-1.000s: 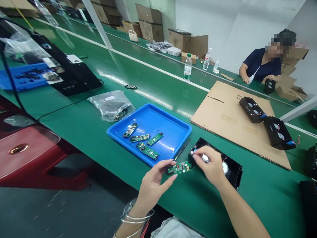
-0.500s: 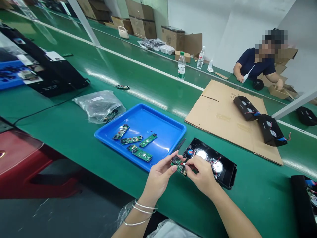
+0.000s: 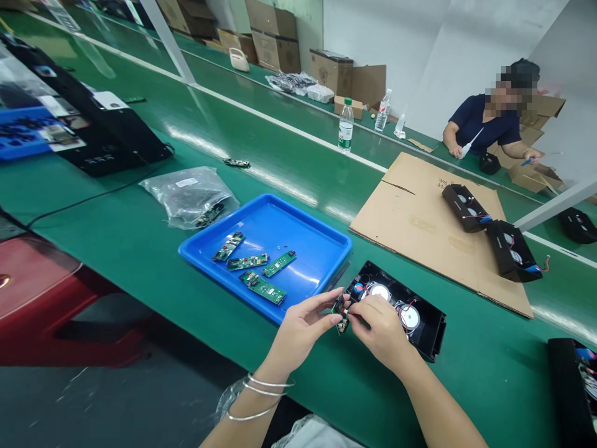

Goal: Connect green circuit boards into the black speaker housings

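My left hand (image 3: 305, 326) grips a small green circuit board (image 3: 342, 322) between thumb and fingers, with the board tilted almost edge-on. Against that board, my right hand (image 3: 380, 326) pinches a small white plug with red wire, partly hidden by the fingertips. Just behind the right hand lies a black speaker housing (image 3: 431, 333), its open side up, showing two round speakers (image 3: 410, 317) and loose wires. To the left, a blue tray (image 3: 196, 252) holds several more green boards (image 3: 263, 289).
A clear plastic bag (image 3: 186, 193) with boards lies behind the tray. Two black housings (image 3: 510, 249) rest on flat cardboard (image 3: 401, 218); another housing (image 3: 566, 386) stands at right. A bottle (image 3: 346, 127) is farther back. Across the bench sits a co-worker (image 3: 487, 124). A red stool (image 3: 41, 298) is at left.
The circuit board has turned from showing its face to nearly edge-on in my left hand. Both hands stay together at almost the same place. The co-worker's hand has risen from a box, holding something blue.
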A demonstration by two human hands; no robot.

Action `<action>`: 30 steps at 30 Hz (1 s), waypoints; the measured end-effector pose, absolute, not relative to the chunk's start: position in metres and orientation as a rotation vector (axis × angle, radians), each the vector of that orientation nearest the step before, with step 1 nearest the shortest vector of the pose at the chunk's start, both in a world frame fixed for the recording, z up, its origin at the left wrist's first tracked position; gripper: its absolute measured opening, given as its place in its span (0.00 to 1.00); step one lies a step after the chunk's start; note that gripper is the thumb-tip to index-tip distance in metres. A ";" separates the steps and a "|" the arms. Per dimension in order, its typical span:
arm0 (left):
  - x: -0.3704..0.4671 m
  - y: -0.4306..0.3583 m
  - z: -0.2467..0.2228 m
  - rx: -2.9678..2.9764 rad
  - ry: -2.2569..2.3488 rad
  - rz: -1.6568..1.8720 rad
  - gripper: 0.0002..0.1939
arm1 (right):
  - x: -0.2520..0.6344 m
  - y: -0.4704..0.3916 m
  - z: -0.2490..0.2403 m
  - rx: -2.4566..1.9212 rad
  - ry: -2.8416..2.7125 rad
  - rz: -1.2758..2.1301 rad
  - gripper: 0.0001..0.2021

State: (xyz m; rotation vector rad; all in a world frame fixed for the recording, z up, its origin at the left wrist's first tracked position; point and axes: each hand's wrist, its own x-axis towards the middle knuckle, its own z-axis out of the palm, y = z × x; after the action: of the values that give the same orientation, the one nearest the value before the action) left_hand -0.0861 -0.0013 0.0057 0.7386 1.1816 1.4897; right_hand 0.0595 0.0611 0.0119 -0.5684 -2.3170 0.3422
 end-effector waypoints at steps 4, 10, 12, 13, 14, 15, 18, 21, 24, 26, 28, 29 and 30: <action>-0.088 0.000 0.011 0.732 1.189 1.467 0.17 | 0.061 0.065 0.013 -0.485 -2.401 0.294 0.10; -0.086 0.001 0.010 0.724 1.181 1.447 0.17 | 0.059 0.066 0.015 -0.438 -2.400 0.299 0.11; -0.082 -0.001 0.006 0.704 1.158 1.463 0.20 | 0.066 0.069 0.022 -0.435 -2.409 0.292 0.11; -0.081 -0.002 0.004 0.685 1.157 1.464 0.21 | 0.073 0.071 0.027 -0.443 -2.415 0.303 0.10; -0.079 -0.003 0.002 0.665 1.163 1.460 0.21 | 0.083 0.073 0.032 -0.468 -2.425 0.325 0.10; -0.078 -0.005 0.001 0.646 1.175 1.446 0.20 | 0.094 0.075 0.037 -0.517 -2.447 0.355 0.11; -0.077 -0.009 -0.001 0.624 1.228 1.345 0.17 | 0.131 0.080 0.044 -0.762 -2.628 0.422 0.17; -0.076 -0.011 -0.001 0.617 1.262 1.218 0.22 | 0.157 0.080 0.037 -0.933 -2.905 0.410 0.19; -0.071 -0.012 0.000 0.610 1.249 1.121 0.25 | 0.164 0.079 0.025 -0.964 -2.924 0.434 0.15; -0.066 -0.010 0.000 0.619 1.243 1.101 0.26 | 0.160 0.079 0.018 -0.989 -2.743 0.600 0.12; -0.061 -0.007 0.003 0.637 1.247 1.127 0.26 | 0.153 0.081 0.013 -1.125 -2.438 0.828 0.09; -0.058 -0.005 0.004 0.653 1.253 1.144 0.26 | 0.149 0.081 0.011 -1.214 -2.277 0.927 0.08; -0.055 -0.002 0.006 0.675 1.260 1.155 0.26 | 0.144 0.082 0.009 -1.290 -2.140 0.996 0.07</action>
State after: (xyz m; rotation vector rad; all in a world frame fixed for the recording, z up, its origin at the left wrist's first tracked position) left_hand -0.0552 -0.0019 0.0060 0.6751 1.2603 1.1550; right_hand 0.1443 0.0821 0.0090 -1.2898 -2.1398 0.9958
